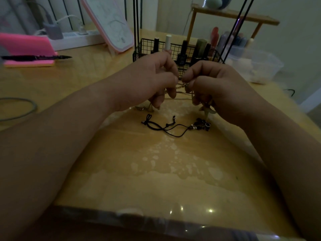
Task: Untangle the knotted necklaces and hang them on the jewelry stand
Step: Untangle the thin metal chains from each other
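My left hand and my right hand are raised just above the wooden table, fingertips close together. Both pinch thin gold necklace chains that stretch between them in a tangle. Small pendants dangle below each hand near the tabletop. A black cord necklace with dark beads lies loose on the table just below my hands. Black thin rods of the jewelry stand rise behind my hands.
A black wire basket with nail polish bottles stands behind my hands. A pink-framed mirror leans at the back left, near a pink pad with a black pen. A clear plastic box and a wooden shelf stand at the right.
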A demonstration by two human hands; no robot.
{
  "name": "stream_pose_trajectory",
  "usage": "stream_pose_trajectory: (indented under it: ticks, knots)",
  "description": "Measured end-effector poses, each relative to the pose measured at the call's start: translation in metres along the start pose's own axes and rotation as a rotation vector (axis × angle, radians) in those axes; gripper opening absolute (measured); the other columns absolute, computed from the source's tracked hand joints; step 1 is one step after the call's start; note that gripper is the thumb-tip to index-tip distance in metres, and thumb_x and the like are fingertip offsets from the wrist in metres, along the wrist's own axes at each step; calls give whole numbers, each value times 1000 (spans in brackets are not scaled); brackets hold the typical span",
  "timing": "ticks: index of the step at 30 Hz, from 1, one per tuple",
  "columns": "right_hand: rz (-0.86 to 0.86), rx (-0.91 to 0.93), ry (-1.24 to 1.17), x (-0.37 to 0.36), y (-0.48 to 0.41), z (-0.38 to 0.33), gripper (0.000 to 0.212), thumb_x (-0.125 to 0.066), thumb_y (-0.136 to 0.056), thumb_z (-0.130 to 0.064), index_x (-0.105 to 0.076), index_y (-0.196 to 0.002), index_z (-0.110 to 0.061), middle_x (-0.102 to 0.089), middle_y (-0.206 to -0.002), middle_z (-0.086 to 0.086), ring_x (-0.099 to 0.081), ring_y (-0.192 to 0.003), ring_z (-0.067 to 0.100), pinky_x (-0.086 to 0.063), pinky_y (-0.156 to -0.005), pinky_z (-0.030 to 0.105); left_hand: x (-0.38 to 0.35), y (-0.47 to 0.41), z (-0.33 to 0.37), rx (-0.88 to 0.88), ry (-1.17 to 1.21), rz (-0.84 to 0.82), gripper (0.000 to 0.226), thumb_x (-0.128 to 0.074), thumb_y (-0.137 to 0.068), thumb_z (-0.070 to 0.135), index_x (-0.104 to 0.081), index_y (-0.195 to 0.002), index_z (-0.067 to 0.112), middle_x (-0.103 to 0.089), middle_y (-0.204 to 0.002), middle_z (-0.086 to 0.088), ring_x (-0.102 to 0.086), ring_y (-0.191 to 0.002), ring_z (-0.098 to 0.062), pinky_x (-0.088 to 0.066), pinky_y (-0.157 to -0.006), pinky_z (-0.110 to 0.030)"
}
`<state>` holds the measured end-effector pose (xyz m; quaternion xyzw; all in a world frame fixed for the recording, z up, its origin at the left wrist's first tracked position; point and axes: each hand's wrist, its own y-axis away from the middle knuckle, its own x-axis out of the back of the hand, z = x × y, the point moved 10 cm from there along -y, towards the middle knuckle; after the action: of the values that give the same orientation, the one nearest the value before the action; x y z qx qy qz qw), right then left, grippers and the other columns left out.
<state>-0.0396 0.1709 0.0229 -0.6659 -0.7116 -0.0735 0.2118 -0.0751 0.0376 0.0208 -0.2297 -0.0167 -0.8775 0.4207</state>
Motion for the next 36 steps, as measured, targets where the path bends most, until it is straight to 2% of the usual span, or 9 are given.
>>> stream_pose_trajectory:
  ticks: [4,10,12,16,21,23,28,31,36]
  knots:
    - [10,0,-23,2,-1,0,19,-67,-82,-14,-68,-101,-10,-68,-86,7,-55,-65,22,-48,-66,45,-4,0,2,-54,-88,-30,14,-69,-97,11,-59,-106,15,-70,-97,-16,-63,-58,-23,-57,-57,-33]
    - [8,18,-32,2,-1,-1,18,-68,-82,-13,-67,-99,-11,-66,-82,3,-57,-63,15,-54,-70,42,0,-1,6,-113,-168,19,14,-73,-95,17,-62,-104,14,-66,-109,-3,-73,-68,-22,-63,-65,-35]
    - [8,21,-38,2,-1,-1,18,-68,-83,-12,-67,-100,-10,-67,-84,5,-60,-66,18,-55,-73,44,0,-1,7,-125,-194,27,12,-73,-95,17,-64,-102,15,-67,-106,2,-74,-68,-20,-64,-65,-34]
    - [-3,36,-39,1,0,-3,11,-66,-92,-4,-67,-101,-10,-72,-90,8,-68,-80,28,-58,-83,43,-1,0,9,-145,-242,33,6,-71,-97,17,-67,-95,21,-68,-82,16,-70,-65,-14,-61,-63,-27]
    - [11,62,42,-1,3,-7,14,-67,-93,1,-69,-102,-10,-76,-91,10,-76,-89,23,-62,-85,32,0,1,11,-143,-202,39,6,-66,-99,14,-65,-94,18,-64,-89,3,-61,-62,-10,-65,-68,-40]
    - [19,56,71,-1,4,-9,15,-68,-92,1,-68,-103,-10,-77,-90,9,-76,-87,19,-61,-85,30,0,0,10,-130,-191,46,5,-65,-99,13,-65,-95,17,-63,-88,2,-60,-62,-7,-65,-69,-37]
    - [37,45,210,0,5,-10,13,-72,-93,-7,-71,-104,-14,-78,-94,3,-76,-90,12,-62,-90,37,2,-1,5,-78,-179,81,5,-65,-99,15,-66,-94,13,-64,-81,4,-61,-63,-2,-61,-65,-25]
    - [40,68,297,-1,6,-13,9,-72,-94,-14,-72,-102,-18,-78,-93,0,-76,-89,10,-63,-88,41,2,-1,4,-69,-194,92,6,-64,-99,14,-67,-94,12,-66,-82,1,-63,-65,-1,-55,-61,-19]
    - [81,121,409,-3,8,-17,5,-71,-95,-21,-73,-99,-20,-77,-88,-4,-74,-84,7,-62,-81,39,2,-1,3,-43,-201,94,7,-63,-99,15,-68,-96,11,-68,-83,-1,-64,-63,-3,-51,-57,-15]
